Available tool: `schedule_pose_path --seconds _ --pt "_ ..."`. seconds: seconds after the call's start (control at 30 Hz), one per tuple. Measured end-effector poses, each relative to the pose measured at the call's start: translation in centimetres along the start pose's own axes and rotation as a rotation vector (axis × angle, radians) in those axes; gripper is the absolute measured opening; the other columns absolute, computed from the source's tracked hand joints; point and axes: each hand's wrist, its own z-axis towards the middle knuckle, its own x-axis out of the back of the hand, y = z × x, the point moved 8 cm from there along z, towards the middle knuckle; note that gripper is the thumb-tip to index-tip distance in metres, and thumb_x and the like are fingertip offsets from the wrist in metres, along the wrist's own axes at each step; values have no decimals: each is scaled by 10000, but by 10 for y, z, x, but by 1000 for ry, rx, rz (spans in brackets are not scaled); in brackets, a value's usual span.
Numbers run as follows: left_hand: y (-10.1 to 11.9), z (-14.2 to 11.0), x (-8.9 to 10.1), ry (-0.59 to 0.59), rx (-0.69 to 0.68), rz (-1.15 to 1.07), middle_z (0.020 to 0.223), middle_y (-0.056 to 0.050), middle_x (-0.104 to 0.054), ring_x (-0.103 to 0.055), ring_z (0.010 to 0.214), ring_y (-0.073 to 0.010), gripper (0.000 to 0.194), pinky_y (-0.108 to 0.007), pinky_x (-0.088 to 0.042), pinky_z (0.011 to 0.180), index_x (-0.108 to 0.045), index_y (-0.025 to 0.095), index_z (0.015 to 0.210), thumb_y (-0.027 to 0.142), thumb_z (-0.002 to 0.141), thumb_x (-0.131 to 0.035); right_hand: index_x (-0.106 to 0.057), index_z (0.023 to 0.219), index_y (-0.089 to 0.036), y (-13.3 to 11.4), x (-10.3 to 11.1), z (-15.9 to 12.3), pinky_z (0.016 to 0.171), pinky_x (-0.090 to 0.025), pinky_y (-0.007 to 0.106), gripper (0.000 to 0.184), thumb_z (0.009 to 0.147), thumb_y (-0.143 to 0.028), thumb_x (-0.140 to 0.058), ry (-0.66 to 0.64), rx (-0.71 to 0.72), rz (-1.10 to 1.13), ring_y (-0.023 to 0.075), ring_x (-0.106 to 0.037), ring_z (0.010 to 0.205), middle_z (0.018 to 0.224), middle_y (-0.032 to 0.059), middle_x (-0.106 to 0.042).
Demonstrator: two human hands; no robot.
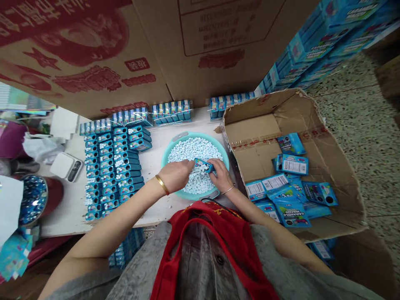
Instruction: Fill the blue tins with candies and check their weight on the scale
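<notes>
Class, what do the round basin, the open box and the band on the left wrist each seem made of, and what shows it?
Basin: probably plastic, smooth with a slight sheen, in even turquoise.
Open box: dull brown cardboard, shown by its torn, ragged edges.
Band: likely polished metal, by its yellow gleam; solid gold or plated, I cannot tell.

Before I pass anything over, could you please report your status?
Right hand gripping small blue box; left hand at its end; basin of pellets below; open carton close on right.
</notes>
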Motion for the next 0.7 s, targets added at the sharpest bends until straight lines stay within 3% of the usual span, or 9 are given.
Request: schedule_pose_path --seconds 0.13,0.2,0.27,0.33,0.43,0.5,0.57,0.7 --pt "26 -7 18 -19 52 170 916 -114 -628 -659 781 -239 313 -319 -487 618 -493 123 1152 79 879 -348 -519 1167 -212 1 -3 -1 1012 -422 523 467 728 -63 -456 -1 -3 15 270 -528 1114 1136 112 -588" --pt "26 -10 23 5 47 185 882 -104 -614 -655 767 -232 274 -309 -476 605 -525 131 1084 106 908 -317 -519 1165 -211 4 -2 -1 1013 -422 517 465 729 -63 -456 9 -17 21 268 -530 1112 1140 112 -587" --pt "9 -9 23 80 81 170 908 -97 -603 -644 775 -223 255 -309 -472 616 -538 148 1055 127 915 -326 -517 1165 -210 7 1 -1 1005 -430 508 466 726 -65 -457 27 -34 20 268 -532 1107 1139 113 -585" --pt "-22 1 13 173 138 146 973 -99 -596 -627 831 -223 262 -325 -479 670 -526 162 1105 144 915 -347 -512 1168 -210 11 6 0 988 -444 495 453 737 -79 -464 47 -54 16 268 -538 1100 1134 114 -584" --pt "-70 31 -31 211 207 74 1068 -130 -577 -581 955 -257 312 -380 -476 780 -500 143 1182 142 917 -337 -506 1171 -216 15 15 3 965 -458 481 398 783 -131 -488 86 -78 10 269 -548 1088 1128 114 -585" --pt "-87 55 -69 184 209 8 1123 -157 -555 -551 1009 -266 337 -393 -471 811 -496 123 1195 115 912 -314 -507 1168 -216 15 21 7 953 -462 471 361 809 -172 -508 104 -89 4 269 -554 1080 1126 116 -586" --pt "-87 74 -102 164 169 -42 1162 -153 -540 -535 1041 -249 349 -373 -467 839 -492 132 1208 100 908 -317 -511 1163 -213 15 26 11 941 -465 459 337 826 -208 -526 113 -95 -5 266 -560 1068 1121 116 -588" --pt "-53 88 -144 146 40 -155 1179 -123 -546 -543 1040 -215 372 -332 -472 849 -472 160 1247 111 897 -358 -517 1152 -213 15 35 16 904 -478 430 328 833 -270 -569 148 -119 -11 255 -575 1033 1097 106 -597"
